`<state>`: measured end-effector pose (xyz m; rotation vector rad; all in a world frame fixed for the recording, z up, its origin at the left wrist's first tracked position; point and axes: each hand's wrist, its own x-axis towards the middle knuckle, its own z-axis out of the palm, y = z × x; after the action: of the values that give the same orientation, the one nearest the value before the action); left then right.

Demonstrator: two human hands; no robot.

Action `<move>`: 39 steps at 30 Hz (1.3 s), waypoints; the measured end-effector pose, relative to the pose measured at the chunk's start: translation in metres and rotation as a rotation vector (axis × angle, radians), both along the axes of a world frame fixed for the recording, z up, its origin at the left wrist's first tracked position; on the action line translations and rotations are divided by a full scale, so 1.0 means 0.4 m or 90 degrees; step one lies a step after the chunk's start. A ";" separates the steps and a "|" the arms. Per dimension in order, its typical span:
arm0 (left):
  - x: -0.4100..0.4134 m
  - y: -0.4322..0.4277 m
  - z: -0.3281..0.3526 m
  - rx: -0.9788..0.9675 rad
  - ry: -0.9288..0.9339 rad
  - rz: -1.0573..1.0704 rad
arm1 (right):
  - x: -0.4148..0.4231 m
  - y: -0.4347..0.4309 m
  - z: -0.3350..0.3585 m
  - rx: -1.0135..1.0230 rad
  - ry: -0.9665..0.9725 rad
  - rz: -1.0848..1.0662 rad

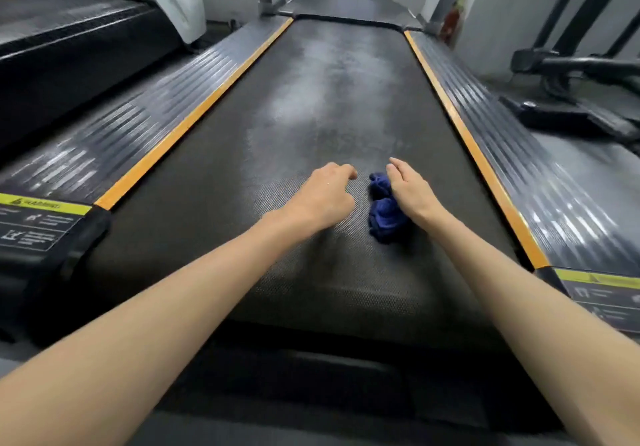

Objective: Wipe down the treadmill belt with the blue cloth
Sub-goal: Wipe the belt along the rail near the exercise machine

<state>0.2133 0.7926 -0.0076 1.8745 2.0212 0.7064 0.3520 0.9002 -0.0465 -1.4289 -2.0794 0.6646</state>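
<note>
The dark treadmill belt (311, 106) runs away from me, dusty grey along its middle. A crumpled blue cloth (382, 213) lies on the belt near its close end, right of centre. My right hand (412, 193) is over the cloth's right side with fingers extended forward, touching or just above it; I cannot tell which. My left hand (325, 196) hovers a little to the left of the cloth, fingers loosely curled, holding nothing.
Ribbed grey side rails with orange strips flank the belt, left rail (138, 127) and right rail (512, 141). Another treadmill (69, 37) stands at the left. Black exercise equipment (571, 99) sits on the floor at the right. Grey uprights rise at the far end.
</note>
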 end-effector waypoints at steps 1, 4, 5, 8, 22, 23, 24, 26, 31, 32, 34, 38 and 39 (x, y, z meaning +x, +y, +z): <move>0.039 0.040 -0.004 0.001 0.001 -0.018 | 0.013 0.009 0.005 -0.003 0.022 -0.024; 0.171 0.140 -0.036 -0.061 0.065 -0.009 | 0.089 0.046 0.009 0.024 0.010 -0.097; 0.209 0.164 -0.053 -0.098 0.117 0.017 | 0.121 0.065 0.009 0.047 -0.009 -0.111; 0.268 0.203 -0.108 -0.117 0.241 0.080 | 0.225 0.135 0.019 0.106 -0.067 -0.146; 0.076 0.454 -0.147 0.097 0.171 -0.018 | 0.466 0.219 0.000 0.138 -0.173 -0.153; 0.067 0.473 -0.148 0.107 0.149 0.018 | 0.468 0.220 -0.002 0.142 -0.171 -0.156; 0.060 0.491 -0.145 0.116 0.147 0.044 | 0.467 0.221 -0.003 0.147 -0.170 -0.156; 0.069 0.517 -0.123 0.083 0.106 0.100 | 0.465 0.223 -0.004 0.149 -0.167 -0.157; 0.174 0.525 -0.137 0.089 0.079 -0.185 | 0.467 0.221 0.002 0.139 -0.153 -0.160; 0.200 0.509 -0.141 0.098 0.078 -0.288 | 0.468 0.220 0.004 0.140 -0.152 -0.157; 0.241 0.466 -0.141 0.099 0.074 -0.462 | 0.468 0.218 0.006 0.145 -0.154 -0.155; 0.220 0.464 -0.140 0.148 0.115 -0.613 | 0.468 0.216 0.006 0.148 -0.149 -0.158; 0.209 0.500 -0.145 0.174 0.123 -0.569 | 0.469 0.218 0.005 0.149 -0.147 -0.159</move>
<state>0.2967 0.9924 -0.0656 2.7516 0.9692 0.5562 0.5397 0.9875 -0.0444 -1.6518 -2.0189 0.1569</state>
